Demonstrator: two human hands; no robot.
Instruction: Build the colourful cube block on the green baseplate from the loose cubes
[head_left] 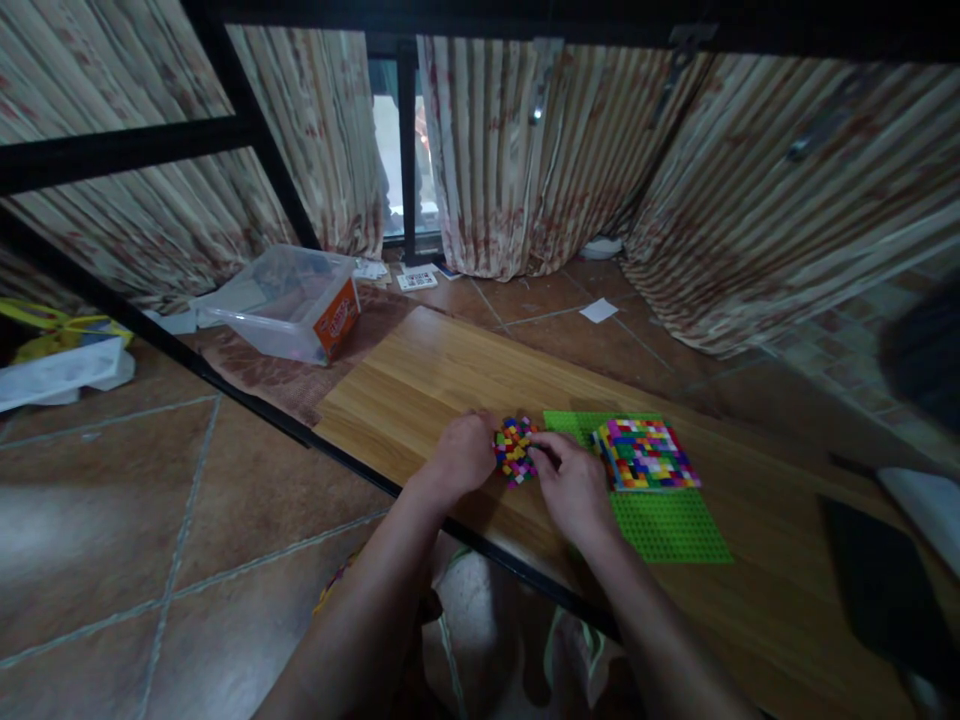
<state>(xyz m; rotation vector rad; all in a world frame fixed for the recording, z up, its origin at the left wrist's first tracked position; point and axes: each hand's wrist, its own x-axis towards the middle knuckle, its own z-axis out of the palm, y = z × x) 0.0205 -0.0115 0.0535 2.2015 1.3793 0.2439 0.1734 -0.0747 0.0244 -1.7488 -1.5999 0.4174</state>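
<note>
A small heap of loose, many-coloured toy bricks (516,458) lies on the wooden board between my hands. My left hand (465,452) rests at the heap's left edge, its fingers curled and mostly hidden behind the knuckles. From the right, my right hand (576,488) reaches over the heap, thumb and forefinger closed together at its edge; anything between them is too small to make out. Just beyond that hand is a green studded baseplate (671,530). On it stands a low rectangular block built of mixed-colour bricks (651,456).
The wooden tabletop (420,360) has a dark front edge. A clear plastic tub (277,300) with an orange label stands past its left end. A dark flat object (874,570) lies at the right. Black metal bars (270,170) cross the upper left, before striped curtains (495,150).
</note>
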